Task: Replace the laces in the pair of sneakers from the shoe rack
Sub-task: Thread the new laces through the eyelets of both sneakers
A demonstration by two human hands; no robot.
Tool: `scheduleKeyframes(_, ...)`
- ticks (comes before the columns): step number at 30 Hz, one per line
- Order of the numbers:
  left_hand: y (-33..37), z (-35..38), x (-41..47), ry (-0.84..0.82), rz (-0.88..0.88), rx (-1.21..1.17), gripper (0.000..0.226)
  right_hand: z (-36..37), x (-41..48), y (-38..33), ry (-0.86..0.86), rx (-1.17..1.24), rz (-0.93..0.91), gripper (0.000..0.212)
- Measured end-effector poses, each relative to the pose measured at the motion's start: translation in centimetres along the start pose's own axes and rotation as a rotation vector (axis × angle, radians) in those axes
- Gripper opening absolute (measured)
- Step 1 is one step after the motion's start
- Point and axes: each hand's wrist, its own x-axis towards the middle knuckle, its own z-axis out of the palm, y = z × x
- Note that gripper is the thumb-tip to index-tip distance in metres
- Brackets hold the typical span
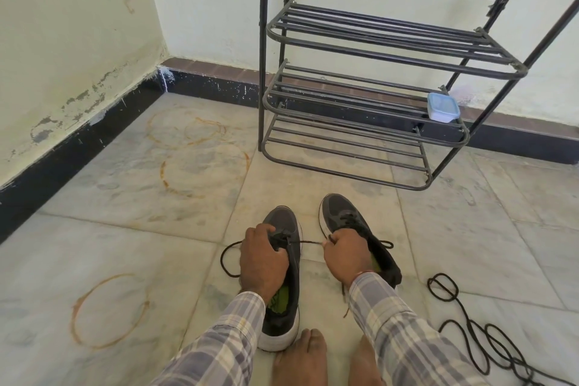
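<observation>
Two dark grey sneakers with white soles stand side by side on the floor, toes pointing away from me. My left hand (263, 260) grips the eyelet area of the left sneaker (283, 316). A dark lace (227, 255) runs out of this sneaker; one part loops on the floor to the left, the other stretches taut to the right. My right hand (346, 255) pinches that taut end, resting over the right sneaker (340, 211), which has its lace threaded. Loose black laces (476, 332) lie coiled on the floor at the right.
A black metal shoe rack (360, 135) stands against the far wall, with a small blue-lidded box (443, 107) on its middle shelf. My bare feet (300, 357) rest just below the sneakers. Rust rings mark the tiled floor on the left.
</observation>
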Motion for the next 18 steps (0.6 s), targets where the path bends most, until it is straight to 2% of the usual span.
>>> scheduleKeyframes(2, 0.1, -0.1, -0.2, -0.007, -0.026, 0.016, 0.033, 0.4, -0.3, 0.1, -0.045, 0.036, -0.073, 0.025)
scheduleKeyframes(4, 0.3, -0.4, -0.4, -0.005, -0.024, 0.047, 0.028, 0.5, -0.8, -0.1, -0.011, 0.03, -0.106, 0.035)
scheduleKeyframes(7, 0.6, -1.3, -0.3, -0.103, -0.068, 0.045, 0.026, 0.8, -1.2, -0.6, 0.045, 0.056, -0.106, 0.046)
scheduleKeyframes(12, 0.7, -3.1, 1.8, -0.217, -0.28, -0.252, 0.028, 1.7, -2.8, -1.8, -0.011, 0.138, -0.145, 0.06)
scheduleKeyframes(14, 0.7, -4.1, 2.2, -0.25, -0.303, -0.345, 0.018, 2.2, -3.6, -2.1, -0.072, 0.149, -0.179, 0.063)
scheduleKeyframes(18, 1.0, -5.8, 3.0, -0.101, -0.251, -0.437, 0.012, 4.0, -4.2, -2.7, -0.157, 0.108, -0.191, 0.066)
